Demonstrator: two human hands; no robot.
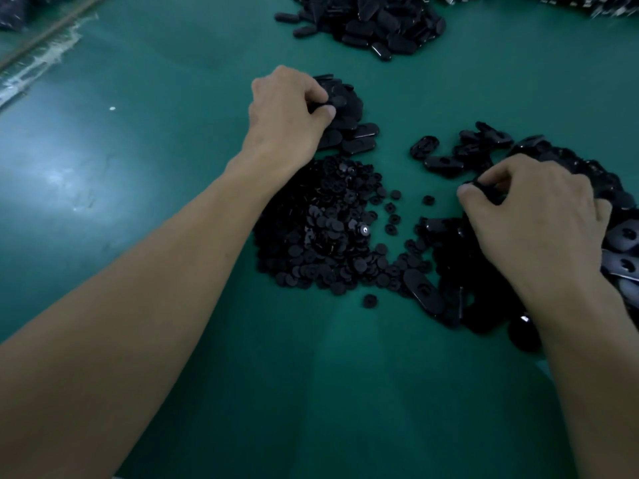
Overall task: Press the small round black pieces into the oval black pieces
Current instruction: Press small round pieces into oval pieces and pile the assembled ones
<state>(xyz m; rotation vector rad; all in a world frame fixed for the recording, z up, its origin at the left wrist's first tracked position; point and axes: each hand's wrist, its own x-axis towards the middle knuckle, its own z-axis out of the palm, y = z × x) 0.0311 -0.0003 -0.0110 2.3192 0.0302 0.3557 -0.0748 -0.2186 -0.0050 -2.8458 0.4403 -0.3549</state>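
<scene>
Left hand (288, 112) pinching flat black piece (322, 107), right hand (534, 219) pinching dark piece (482, 187), smooth green mat (166, 174)

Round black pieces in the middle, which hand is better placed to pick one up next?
Probably the right. The right hand lies beside the stray round pieces, thumb toward them, though it pinches a black piece. The left hand reaches past the pile, gripping an oval piece.

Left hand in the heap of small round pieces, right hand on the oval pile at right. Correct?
Not quite. The head view shows the left hand at the small oval pile just beyond the heap of small round pieces, gripping a black piece there. The right hand is on the oval pile at right, as stated.
</scene>
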